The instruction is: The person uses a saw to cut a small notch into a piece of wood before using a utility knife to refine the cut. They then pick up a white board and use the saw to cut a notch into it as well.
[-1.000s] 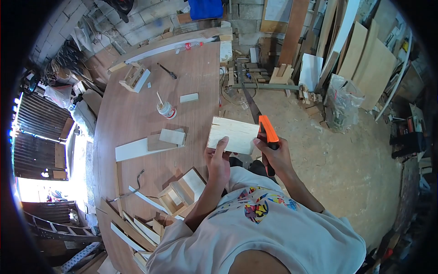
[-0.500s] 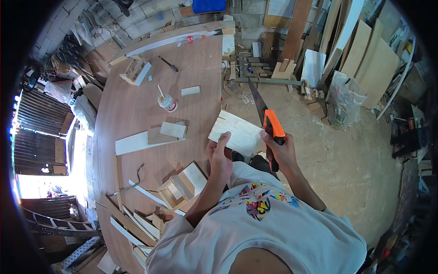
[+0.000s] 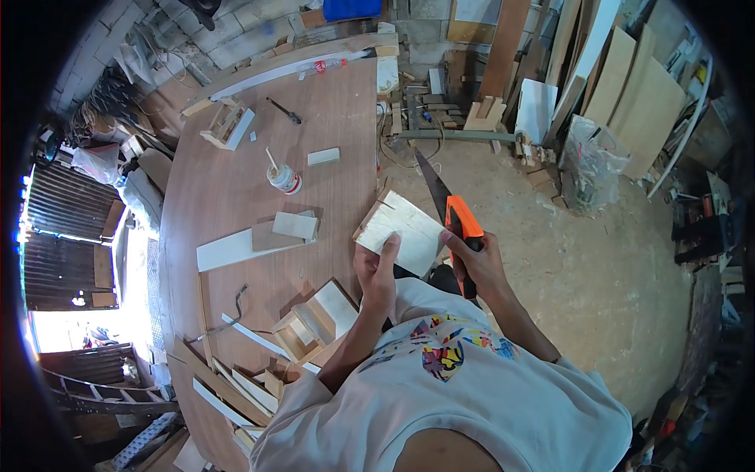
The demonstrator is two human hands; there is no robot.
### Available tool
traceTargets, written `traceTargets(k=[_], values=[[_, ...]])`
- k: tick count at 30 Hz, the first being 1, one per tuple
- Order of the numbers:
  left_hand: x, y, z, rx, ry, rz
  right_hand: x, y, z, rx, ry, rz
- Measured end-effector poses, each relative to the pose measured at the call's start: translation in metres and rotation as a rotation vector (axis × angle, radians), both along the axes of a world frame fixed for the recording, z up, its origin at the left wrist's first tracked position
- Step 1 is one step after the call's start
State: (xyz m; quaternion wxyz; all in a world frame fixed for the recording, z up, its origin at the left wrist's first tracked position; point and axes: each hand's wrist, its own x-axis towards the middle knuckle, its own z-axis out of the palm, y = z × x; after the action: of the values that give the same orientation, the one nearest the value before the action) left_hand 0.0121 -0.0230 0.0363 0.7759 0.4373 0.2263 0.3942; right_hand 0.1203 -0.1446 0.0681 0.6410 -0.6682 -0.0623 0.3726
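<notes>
My left hand (image 3: pixel 377 271) is closed on a pale wooden board (image 3: pixel 405 236), its thumb lying on the upper face. Two short dark notches show at the board's far left corner. In my right hand (image 3: pixel 480 263) is a handsaw (image 3: pixel 464 216) with an orange and black handle, its dark blade pointing away from me and up to the left. My right thumb touches the board's right edge. Both things are held up in front of my shirt, near the right edge of the table.
The table (image 3: pixel 236 173) carries a glue jar (image 3: pixel 285 179) with a stick in it, a small wood block (image 3: pixel 323 156), a screwdriver (image 3: pixel 285 111) and stacked flat boards (image 3: pixel 252 244). Wood offcuts (image 3: pixel 244 385) lie near my left. Planks (image 3: pixel 621 86) and a plastic bag (image 3: pixel 590 165) stand by the wall.
The board has turned slightly and shifted a little left and toward me. The handsaw has moved slightly left with my right hand. Both grips stay the same.
</notes>
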Motion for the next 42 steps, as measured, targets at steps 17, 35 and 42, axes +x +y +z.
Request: traceTargets(k=[17, 35, 42], values=[[0.004, 0.053, 0.050, 0.744, -0.091, -0.071, 0.008, 0.002, -0.002, 0.071, -0.041, 0.120], [0.012, 0.102, 0.081, 1.248, -0.072, 0.181, -0.008, -0.026, 0.015, 0.592, -0.563, 0.232], [0.018, 0.124, 0.075, 1.429, 0.051, 0.292, -0.022, -0.030, 0.036, 0.769, -0.752, 0.335]])
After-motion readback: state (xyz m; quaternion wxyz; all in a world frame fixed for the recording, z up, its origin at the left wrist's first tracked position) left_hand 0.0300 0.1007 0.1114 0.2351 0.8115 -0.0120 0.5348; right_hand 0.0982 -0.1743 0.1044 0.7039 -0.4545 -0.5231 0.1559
